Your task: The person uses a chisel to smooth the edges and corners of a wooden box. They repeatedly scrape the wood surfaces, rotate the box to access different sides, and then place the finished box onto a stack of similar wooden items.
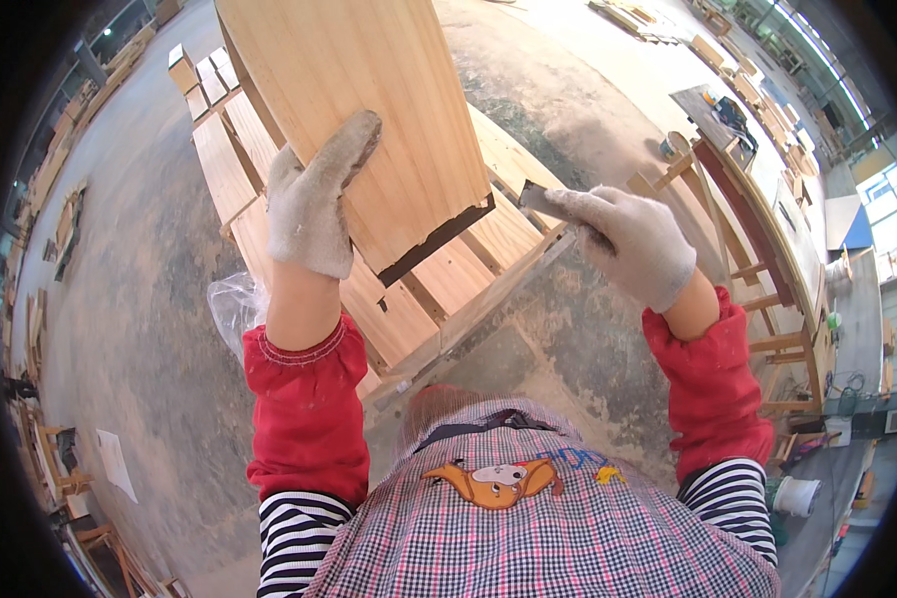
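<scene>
My left hand [314,198], in a pale work glove, grips the left side of a wooden board or box [366,97], its thumb flat on the broad face. The near end edge of this piece bears a dark strip [437,239] with a ragged border. In my gloved right hand [628,235] is a small flat dark-edged tool, perhaps a scraper or sanding block [542,200], held apart from the wood at its right. Beneath the held piece lie several pale wooden boards [389,299] on a pallet-like frame; one bears a small dark mark.
Clear plastic film [232,306] lies left of the stack. To the right stands a wooden workbench [762,232] with a tool on its far end and a bucket [673,146] beside it. More timber [755,90] is stacked farther off on the concrete floor.
</scene>
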`<control>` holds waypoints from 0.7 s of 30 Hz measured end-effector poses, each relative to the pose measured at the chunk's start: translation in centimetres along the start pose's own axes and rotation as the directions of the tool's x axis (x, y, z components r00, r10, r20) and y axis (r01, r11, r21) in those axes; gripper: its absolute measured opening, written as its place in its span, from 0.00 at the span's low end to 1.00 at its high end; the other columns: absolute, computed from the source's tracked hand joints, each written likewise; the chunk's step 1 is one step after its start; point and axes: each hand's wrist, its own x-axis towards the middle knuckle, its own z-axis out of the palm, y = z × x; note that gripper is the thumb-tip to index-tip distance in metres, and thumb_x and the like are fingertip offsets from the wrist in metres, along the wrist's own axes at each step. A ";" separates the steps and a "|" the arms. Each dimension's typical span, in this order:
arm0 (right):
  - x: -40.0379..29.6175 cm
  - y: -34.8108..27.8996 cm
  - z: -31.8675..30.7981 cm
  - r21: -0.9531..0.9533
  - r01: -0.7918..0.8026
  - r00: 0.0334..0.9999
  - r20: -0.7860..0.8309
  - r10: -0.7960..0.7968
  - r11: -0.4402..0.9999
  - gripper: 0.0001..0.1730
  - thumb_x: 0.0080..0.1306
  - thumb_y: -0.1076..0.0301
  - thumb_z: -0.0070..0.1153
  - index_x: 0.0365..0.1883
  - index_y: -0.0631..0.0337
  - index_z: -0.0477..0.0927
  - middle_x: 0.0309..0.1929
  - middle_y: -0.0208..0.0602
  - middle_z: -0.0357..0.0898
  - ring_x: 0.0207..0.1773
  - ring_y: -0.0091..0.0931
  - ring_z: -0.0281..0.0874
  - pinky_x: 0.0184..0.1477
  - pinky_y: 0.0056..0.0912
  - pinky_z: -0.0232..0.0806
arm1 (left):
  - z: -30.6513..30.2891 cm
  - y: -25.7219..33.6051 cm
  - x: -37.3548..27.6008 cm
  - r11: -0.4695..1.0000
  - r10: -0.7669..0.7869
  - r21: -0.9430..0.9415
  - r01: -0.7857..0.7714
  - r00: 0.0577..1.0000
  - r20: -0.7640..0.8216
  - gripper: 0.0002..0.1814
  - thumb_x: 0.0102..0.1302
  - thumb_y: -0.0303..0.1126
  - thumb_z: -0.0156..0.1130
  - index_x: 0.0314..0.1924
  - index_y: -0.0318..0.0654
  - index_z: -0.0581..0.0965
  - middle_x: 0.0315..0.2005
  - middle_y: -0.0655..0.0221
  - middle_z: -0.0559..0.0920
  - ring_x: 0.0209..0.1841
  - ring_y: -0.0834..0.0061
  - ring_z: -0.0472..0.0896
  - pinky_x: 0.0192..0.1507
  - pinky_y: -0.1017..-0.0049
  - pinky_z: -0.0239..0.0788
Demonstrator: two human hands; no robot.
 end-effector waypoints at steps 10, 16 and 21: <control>1.9 0.3 -0.6 0.529 -0.194 0.952 0.306 0.027 0.826 0.24 0.62 0.78 0.55 0.58 0.64 0.78 0.31 0.38 0.79 0.26 0.27 0.76 0.33 0.30 0.71 | 0.0 -0.1 -0.5 1.000 -0.022 -0.019 0.022 1.000 0.001 0.20 0.62 0.30 0.68 0.51 0.26 0.77 0.44 0.61 0.83 0.44 0.71 0.84 0.49 0.74 0.77; 0.3 1.5 1.1 0.604 -0.153 0.934 0.348 -0.086 0.782 0.23 0.64 0.77 0.53 0.59 0.62 0.78 0.28 0.37 0.76 0.27 0.21 0.72 0.33 0.26 0.69 | -0.6 0.0 -1.1 0.997 -0.033 0.064 0.037 0.998 -0.058 0.19 0.63 0.32 0.68 0.50 0.27 0.79 0.44 0.62 0.83 0.44 0.73 0.83 0.49 0.75 0.76; -1.9 -0.3 0.9 0.838 -0.284 0.955 0.206 0.213 0.466 0.26 0.63 0.79 0.52 0.62 0.66 0.75 0.33 0.29 0.74 0.34 0.16 0.69 0.37 0.20 0.67 | -0.6 0.4 -3.2 0.994 -0.096 0.062 0.091 0.992 0.078 0.19 0.63 0.31 0.68 0.51 0.28 0.79 0.45 0.64 0.84 0.45 0.75 0.82 0.49 0.76 0.75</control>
